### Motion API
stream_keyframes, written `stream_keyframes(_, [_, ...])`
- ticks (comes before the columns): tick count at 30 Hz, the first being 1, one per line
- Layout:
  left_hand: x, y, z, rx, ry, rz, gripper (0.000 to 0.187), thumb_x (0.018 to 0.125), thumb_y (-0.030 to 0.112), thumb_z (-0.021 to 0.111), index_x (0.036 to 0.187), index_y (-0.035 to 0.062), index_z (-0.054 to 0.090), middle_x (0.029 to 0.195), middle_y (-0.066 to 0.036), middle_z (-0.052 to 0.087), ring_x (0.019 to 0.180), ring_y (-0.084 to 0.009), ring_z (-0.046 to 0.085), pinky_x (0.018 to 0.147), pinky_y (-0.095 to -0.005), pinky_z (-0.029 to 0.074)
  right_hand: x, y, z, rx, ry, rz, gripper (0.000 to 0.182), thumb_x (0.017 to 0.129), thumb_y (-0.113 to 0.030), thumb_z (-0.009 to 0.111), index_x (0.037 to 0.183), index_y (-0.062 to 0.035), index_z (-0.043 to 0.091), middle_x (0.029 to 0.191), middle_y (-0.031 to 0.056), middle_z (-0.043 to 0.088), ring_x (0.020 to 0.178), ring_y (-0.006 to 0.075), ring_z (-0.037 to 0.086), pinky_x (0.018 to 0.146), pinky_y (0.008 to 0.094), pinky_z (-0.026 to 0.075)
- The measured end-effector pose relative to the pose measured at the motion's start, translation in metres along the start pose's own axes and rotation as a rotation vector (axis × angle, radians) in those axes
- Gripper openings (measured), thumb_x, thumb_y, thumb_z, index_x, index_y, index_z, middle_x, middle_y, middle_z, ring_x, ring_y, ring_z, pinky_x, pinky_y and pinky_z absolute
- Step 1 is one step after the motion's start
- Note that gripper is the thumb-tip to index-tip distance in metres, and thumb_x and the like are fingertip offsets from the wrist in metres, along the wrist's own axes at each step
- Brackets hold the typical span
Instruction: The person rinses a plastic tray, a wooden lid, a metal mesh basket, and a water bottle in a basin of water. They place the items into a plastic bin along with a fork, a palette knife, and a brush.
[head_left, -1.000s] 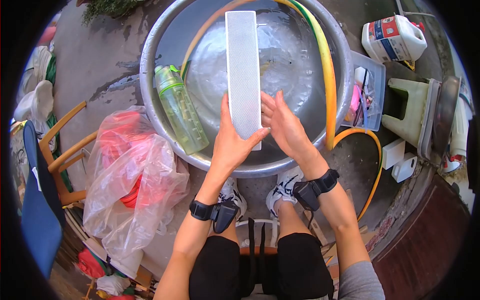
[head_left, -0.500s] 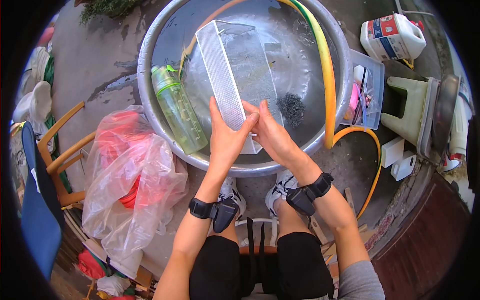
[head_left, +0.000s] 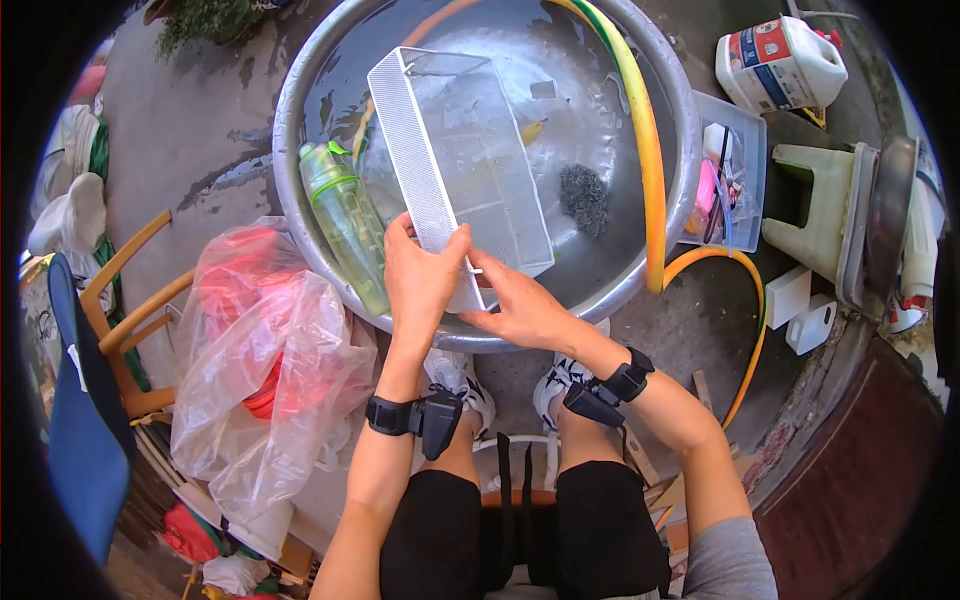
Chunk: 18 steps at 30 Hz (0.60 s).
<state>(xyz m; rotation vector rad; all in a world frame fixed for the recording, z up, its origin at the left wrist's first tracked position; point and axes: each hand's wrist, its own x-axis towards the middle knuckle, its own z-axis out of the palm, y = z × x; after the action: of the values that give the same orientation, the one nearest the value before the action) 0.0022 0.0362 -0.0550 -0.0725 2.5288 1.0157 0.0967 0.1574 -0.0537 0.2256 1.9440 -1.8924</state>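
Observation:
A white wire-mesh basket [head_left: 420, 160] is tilted in the large metal basin [head_left: 288, 150], its near end towards me. My left hand [head_left: 425, 280] is closed around the near part of its long side wall, thumb on the top edge. At the near short end, my right hand [head_left: 525, 308] grips the basket's corner with fingers and thumb; part of the grip is hidden. A green translucent water bottle [head_left: 345, 225] leans inside the basin, beside my left hand. Further right in the basin lies a dark scouring pad [head_left: 584, 199].
A yellow hose [head_left: 652, 170] hangs over the basin's right rim. Right of it are a clear plastic box [head_left: 745, 235] of small items, a white jug [head_left: 780, 65] and a pale stool [head_left: 815, 215]. A plastic bag with red contents [head_left: 270, 370] and a wooden-armed chair [head_left: 90, 400] stand left.
The basket has shifted left and turned, showing more of its inside. My right hand has moved down to the near end, and my left hand has moved slightly left and down.

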Motion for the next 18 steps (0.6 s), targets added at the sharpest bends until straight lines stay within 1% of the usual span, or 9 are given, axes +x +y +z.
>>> stream_keyframes(1, [0.000, 0.001, -0.001, 0.026, 0.026, 0.009, 0.068, 0.074, 0.029, 0.075, 0.119, -0.0110, 0.045, 0.107, -0.021, 0.059, 0.091, -0.0221, 0.063, 0.078, -0.0320, 0.051, 0.002, -0.001, 0.003, 0.002, 0.001, -0.002, 0.069, 0.081, -0.013, 0.067, 0.139, -0.0009, 0.032, 0.133, 0.0188, 0.047, 0.116, 0.0278, 0.053, 0.096, 0.0383, 0.043])
stream_keyframes(3, [-0.002, 0.007, -0.004, 0.055, 0.050, 0.021, 0.066, 0.074, 0.030, 0.075, 0.117, -0.0106, 0.045, 0.107, -0.020, 0.059, 0.090, -0.0218, 0.063, 0.078, -0.0319, 0.051, 0.005, 0.000, 0.007, 0.039, 0.070, 0.037, 0.058, 0.082, -0.011, 0.067, 0.133, -0.0004, 0.041, 0.124, 0.0163, 0.053, 0.107, 0.0216, 0.056, 0.090, 0.0346, 0.044])
stream_keyframes(4, [-0.004, 0.012, -0.006, 0.097, 0.077, 0.033, 0.066, 0.073, 0.031, 0.076, 0.116, -0.0099, 0.045, 0.107, -0.020, 0.057, 0.091, -0.0238, 0.062, 0.078, -0.0332, 0.050, 0.006, 0.000, 0.006, 0.042, 0.072, 0.037, 0.058, 0.082, -0.011, 0.067, 0.133, -0.0004, 0.041, 0.124, 0.0163, 0.053, 0.107, 0.0216, 0.056, 0.090, 0.0346, 0.044])
stream_keyframes(6, [-0.010, 0.024, -0.010, 0.141, 0.101, 0.046, 0.066, 0.073, 0.032, 0.077, 0.114, -0.0092, 0.046, 0.108, -0.020, 0.056, 0.092, -0.0258, 0.062, 0.079, -0.0344, 0.049, 0.005, -0.002, 0.005, 0.489, 0.020, 0.074, 0.052, 0.083, -0.010, 0.066, 0.130, -0.0002, 0.045, 0.120, 0.0115, 0.056, 0.105, 0.0156, 0.055, 0.090, 0.0299, 0.043])
stream_keyframes(7, [-0.015, 0.034, -0.012, 0.207, 0.152, 0.107, 0.067, 0.073, 0.033, 0.077, 0.114, -0.0088, 0.045, 0.108, -0.021, 0.054, 0.094, -0.0285, 0.060, 0.080, -0.0364, 0.048, 0.004, -0.004, 0.003, 0.491, 0.022, 0.073, 0.052, 0.083, -0.010, 0.066, 0.130, -0.0002, 0.045, 0.120, 0.0115, 0.056, 0.105, 0.0156, 0.055, 0.090, 0.0299, 0.043])
stream_keyframes(9, [-0.023, 0.048, -0.015, 0.274, 0.203, 0.172, 0.068, 0.072, 0.034, 0.078, 0.114, -0.0084, 0.044, 0.108, -0.021, 0.052, 0.096, -0.0312, 0.059, 0.081, -0.0383, 0.047, 0.000, -0.010, -0.001, 0.701, -0.016, 0.034, 0.052, 0.084, -0.009, 0.066, 0.130, -0.0002, 0.045, 0.117, 0.0073, 0.057, 0.104, 0.0128, 0.053, 0.090, 0.0272, 0.042])
stream_keyframes(13, [-0.036, 0.067, -0.024, 0.203, 0.222, 0.292, 0.071, 0.070, 0.030, 0.081, 0.116, -0.0049, 0.039, 0.111, -0.020, 0.048, 0.103, -0.0355, 0.052, 0.085, -0.0423, 0.044, -0.003, -0.016, -0.006, 0.697, -0.016, -0.020, 0.051, 0.085, -0.007, 0.065, 0.131, -0.0001, 0.045, 0.119, 0.0054, 0.057, 0.107, 0.0125, 0.053, 0.092, 0.0276, 0.042])
stream_keyframes(15, [-0.042, 0.079, -0.031, 0.203, 0.219, 0.337, 0.072, 0.069, 0.028, 0.082, 0.116, -0.0036, 0.037, 0.113, -0.019, 0.044, 0.108, -0.0362, 0.048, 0.086, -0.0431, 0.043, -0.004, -0.027, -0.015, 0.872, -0.133, -0.029, 0.051, 0.085, -0.006, 0.065, 0.131, -0.0008, 0.044, 0.121, 0.0055, 0.056, 0.110, 0.0122, 0.052, 0.096, 0.0280, 0.041])
stream_keyframes(18, [-0.049, 0.096, -0.041, 0.287, 0.264, 0.434, 0.071, 0.069, 0.025, 0.082, 0.117, -0.0022, 0.037, 0.116, -0.018, 0.044, 0.112, -0.0354, 0.045, 0.089, -0.0430, 0.042, -0.007, -0.044, -0.026, 0.923, -0.218, -0.020, 0.054, 0.086, -0.007, 0.065, 0.135, -0.0016, 0.042, 0.123, 0.0055, 0.055, 0.112, 0.0117, 0.051, 0.098, 0.0282, 0.041])
